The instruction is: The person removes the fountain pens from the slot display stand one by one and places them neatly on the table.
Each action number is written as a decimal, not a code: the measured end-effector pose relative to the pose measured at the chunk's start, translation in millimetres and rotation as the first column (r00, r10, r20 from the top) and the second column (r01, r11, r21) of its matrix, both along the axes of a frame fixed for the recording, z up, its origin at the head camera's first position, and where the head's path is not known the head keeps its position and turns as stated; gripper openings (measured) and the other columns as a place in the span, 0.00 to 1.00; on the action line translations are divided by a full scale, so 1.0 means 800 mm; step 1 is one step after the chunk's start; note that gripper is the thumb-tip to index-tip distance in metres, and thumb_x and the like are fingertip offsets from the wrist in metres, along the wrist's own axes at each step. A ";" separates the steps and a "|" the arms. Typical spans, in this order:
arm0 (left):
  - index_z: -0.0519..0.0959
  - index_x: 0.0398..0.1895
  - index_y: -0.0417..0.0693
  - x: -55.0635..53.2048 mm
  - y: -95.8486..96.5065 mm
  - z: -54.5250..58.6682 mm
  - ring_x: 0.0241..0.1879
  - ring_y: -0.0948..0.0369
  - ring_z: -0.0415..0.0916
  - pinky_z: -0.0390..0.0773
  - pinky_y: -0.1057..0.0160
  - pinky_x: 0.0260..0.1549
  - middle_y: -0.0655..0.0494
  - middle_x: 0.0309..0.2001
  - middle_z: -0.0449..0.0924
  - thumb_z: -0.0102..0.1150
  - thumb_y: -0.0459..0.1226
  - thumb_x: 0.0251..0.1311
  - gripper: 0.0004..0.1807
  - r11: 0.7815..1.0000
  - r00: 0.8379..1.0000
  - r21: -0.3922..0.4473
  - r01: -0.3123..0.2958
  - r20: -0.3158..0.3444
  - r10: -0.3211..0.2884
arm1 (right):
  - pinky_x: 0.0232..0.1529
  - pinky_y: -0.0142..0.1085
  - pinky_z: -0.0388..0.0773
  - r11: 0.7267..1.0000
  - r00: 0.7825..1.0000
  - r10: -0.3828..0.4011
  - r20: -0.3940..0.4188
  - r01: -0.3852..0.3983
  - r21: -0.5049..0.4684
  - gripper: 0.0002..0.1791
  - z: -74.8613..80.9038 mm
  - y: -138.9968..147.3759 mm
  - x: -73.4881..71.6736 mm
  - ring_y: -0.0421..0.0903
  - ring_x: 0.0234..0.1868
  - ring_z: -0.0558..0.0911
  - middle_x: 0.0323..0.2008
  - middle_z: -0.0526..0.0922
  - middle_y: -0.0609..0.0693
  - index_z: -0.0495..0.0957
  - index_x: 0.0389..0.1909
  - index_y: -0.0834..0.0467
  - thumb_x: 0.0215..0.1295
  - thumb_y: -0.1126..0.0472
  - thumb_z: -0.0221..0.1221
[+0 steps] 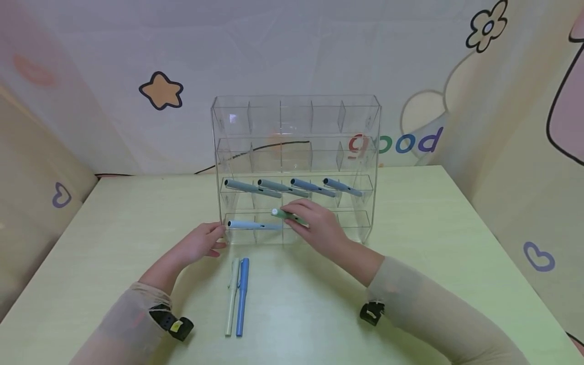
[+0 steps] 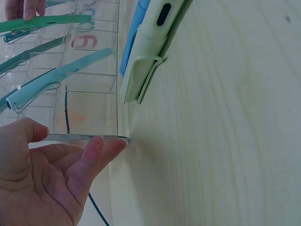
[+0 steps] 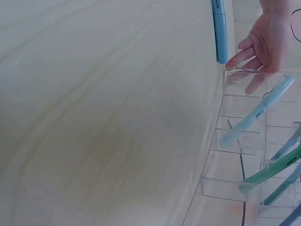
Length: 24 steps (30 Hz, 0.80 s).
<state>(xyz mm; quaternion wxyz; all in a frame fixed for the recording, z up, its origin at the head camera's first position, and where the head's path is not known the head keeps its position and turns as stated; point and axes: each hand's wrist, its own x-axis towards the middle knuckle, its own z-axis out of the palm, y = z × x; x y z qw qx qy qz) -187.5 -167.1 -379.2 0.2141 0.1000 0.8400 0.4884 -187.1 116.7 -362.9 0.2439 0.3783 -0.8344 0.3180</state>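
A clear acrylic pen rack (image 1: 296, 243) stands upright on the table. At its lower left edge my left hand (image 1: 206, 240) grips the side panel, with the thumb on one face and fingers on the other in the left wrist view. My right hand (image 1: 319, 225) pinches a green pen (image 1: 285, 215) in front of the lowest tier, right of a light blue pen (image 1: 251, 225) lying there. In the right wrist view the green pen (image 3: 270, 173) slants across the rack, and the right hand is mostly out of frame.
Several blue and grey-blue pens, such as this one (image 1: 310, 187), lie tilted in the tier above. On the table before the rack lie a pale green pen (image 1: 232, 299) and a blue pen (image 1: 243, 299), side by side. A printed cloth (image 1: 292, 50) hangs behind.
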 end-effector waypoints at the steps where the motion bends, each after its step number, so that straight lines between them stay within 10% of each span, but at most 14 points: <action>1: 0.61 0.27 0.38 0.000 0.000 -0.001 0.58 0.38 0.65 0.78 0.50 0.44 0.28 0.67 0.50 0.30 0.39 0.72 0.17 1.000 1.000 0.004 -0.001 0.005 0.001 | 0.36 0.30 0.79 1.000 1.000 0.001 0.002 -0.001 -0.005 0.15 0.001 0.001 0.001 0.42 0.41 0.81 0.41 0.82 0.49 0.82 0.43 0.59 0.53 0.68 0.66; 11: 0.67 0.45 0.27 -0.001 0.000 -0.002 0.58 0.38 0.65 0.78 0.50 0.44 0.27 0.66 0.50 0.30 0.39 0.72 0.21 1.000 1.000 0.018 0.003 0.010 -0.003 | 0.33 0.32 0.80 0.995 0.998 0.058 -0.033 -0.061 -0.081 0.15 0.011 0.008 0.014 0.43 0.40 0.81 0.39 0.82 0.50 0.82 0.42 0.61 0.51 0.70 0.67; 24: 0.65 0.35 0.31 0.000 0.000 -0.001 0.58 0.38 0.64 0.78 0.50 0.44 0.27 0.67 0.45 0.30 0.39 0.73 0.18 1.000 1.000 0.008 -0.002 0.007 0.002 | 0.37 0.30 0.79 0.988 0.994 0.108 -0.016 -0.109 -0.113 0.16 0.025 0.014 0.033 0.42 0.41 0.81 0.40 0.82 0.50 0.81 0.43 0.62 0.51 0.70 0.67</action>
